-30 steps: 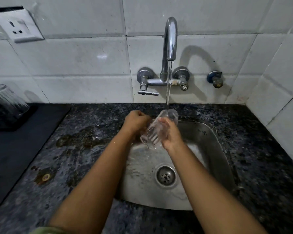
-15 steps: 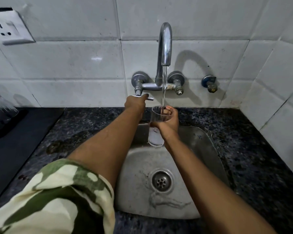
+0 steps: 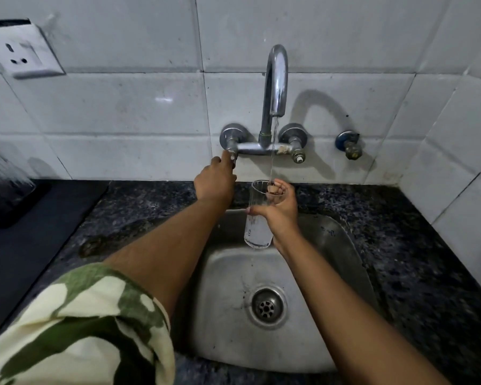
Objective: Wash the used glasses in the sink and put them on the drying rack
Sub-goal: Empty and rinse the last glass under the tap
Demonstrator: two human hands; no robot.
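Note:
My right hand (image 3: 279,211) grips a clear tall glass (image 3: 258,232) upright over the steel sink (image 3: 342,245), its rim right under the chrome tap spout (image 3: 277,79). A thin stream of water runs from the spout into the glass. My left hand (image 3: 214,182) reaches to the wall and closes its fingers on the left tap handle (image 3: 232,155), which is mostly hidden by the fingers. Another clear glass (image 3: 3,176) stands upside down on the black drying mat (image 3: 39,234) at the far left.
Dark speckled granite counter (image 3: 414,259) surrounds the sink. The drain (image 3: 265,308) lies in the basin's middle. A white tiled wall runs behind and along the right side. A wall socket (image 3: 22,54) sits upper left, a small blue-capped valve (image 3: 349,144) right of the tap.
The glass went from tilted between both hands to upright in my right hand alone. My left hand left it and took the left tap handle. The water stream has thinned.

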